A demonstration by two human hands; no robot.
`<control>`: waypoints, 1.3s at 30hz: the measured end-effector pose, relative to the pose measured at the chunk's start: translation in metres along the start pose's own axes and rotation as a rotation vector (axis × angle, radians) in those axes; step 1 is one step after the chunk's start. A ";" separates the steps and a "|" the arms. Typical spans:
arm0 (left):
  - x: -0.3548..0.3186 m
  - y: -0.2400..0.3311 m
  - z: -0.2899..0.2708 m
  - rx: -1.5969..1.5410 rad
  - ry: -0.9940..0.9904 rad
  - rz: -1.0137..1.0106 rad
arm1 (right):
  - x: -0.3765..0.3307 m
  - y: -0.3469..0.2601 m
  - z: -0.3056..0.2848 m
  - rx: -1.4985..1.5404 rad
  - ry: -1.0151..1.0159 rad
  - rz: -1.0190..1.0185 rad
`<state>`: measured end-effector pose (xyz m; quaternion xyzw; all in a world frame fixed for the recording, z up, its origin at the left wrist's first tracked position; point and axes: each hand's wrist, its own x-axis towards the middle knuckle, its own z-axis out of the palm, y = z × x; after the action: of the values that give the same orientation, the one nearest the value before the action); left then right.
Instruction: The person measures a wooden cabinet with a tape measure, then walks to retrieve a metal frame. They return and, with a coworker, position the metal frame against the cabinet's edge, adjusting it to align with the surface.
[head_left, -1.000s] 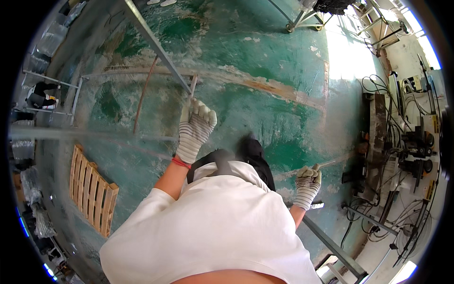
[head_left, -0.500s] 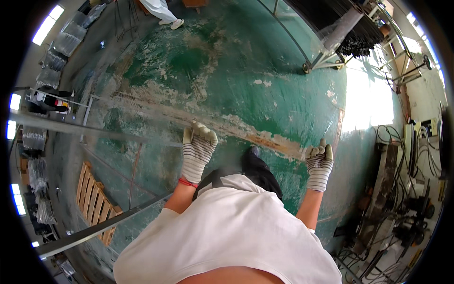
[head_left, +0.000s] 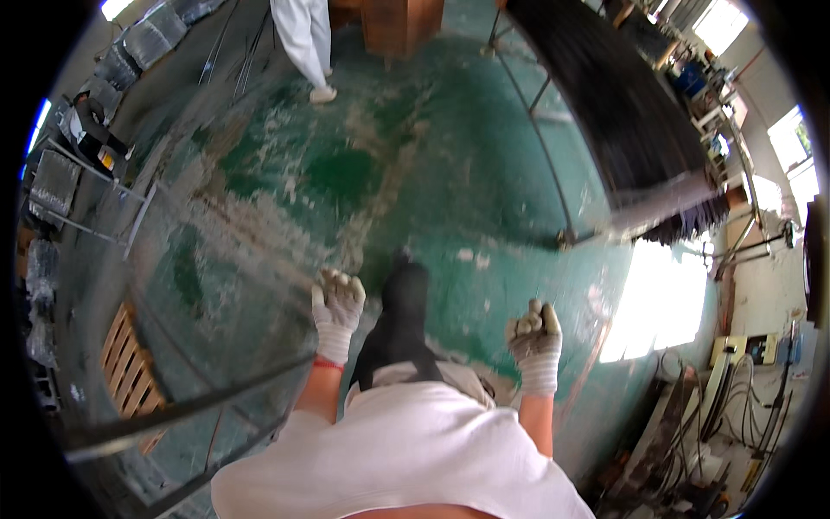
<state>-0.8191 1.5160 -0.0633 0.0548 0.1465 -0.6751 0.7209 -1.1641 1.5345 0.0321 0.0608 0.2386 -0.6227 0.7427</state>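
Observation:
My left hand [head_left: 339,307], in a pale striped work glove with a red band at the wrist, is held out over the floor left of my dark-trousered leg. Its fingers are loosely bent with the tips apart, and nothing shows in them. On the other side of the leg is my right hand [head_left: 534,342], gloved alike, its fingers also bent loosely around nothing visible. Neither hand touches an object. A long metal bar [head_left: 194,406] runs below and left of my left forearm, blurred by motion.
Worn green floor [head_left: 458,199] lies ahead. A wheeled rack of long dark strips [head_left: 618,112] stands at far right. Hoses and machinery [head_left: 726,415] line the right side. A wooden pallet [head_left: 130,363] lies left. A person in white trousers [head_left: 303,39] stands ahead near a brown box [head_left: 402,26].
I have moved forward, one leg now stretched ahead. The rack, the box and the person in white trousers appear nearer. Both hands sit lower and further left in view, still without anything in them.

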 end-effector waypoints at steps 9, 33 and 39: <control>0.272 -0.046 0.141 -0.079 -0.060 -0.180 | 0.197 -0.057 0.131 -0.026 0.006 -0.173; 0.497 -0.068 0.210 0.021 0.313 0.389 | 0.619 -0.186 0.250 -0.118 -0.154 0.165; 0.510 -0.090 0.213 -0.122 0.234 0.522 | 0.715 -0.191 0.308 -0.177 -0.148 0.346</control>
<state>-0.8561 0.9616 0.0050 0.1246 0.2500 -0.4457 0.8505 -1.1813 0.7331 0.0343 -0.0105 0.2233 -0.4652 0.8565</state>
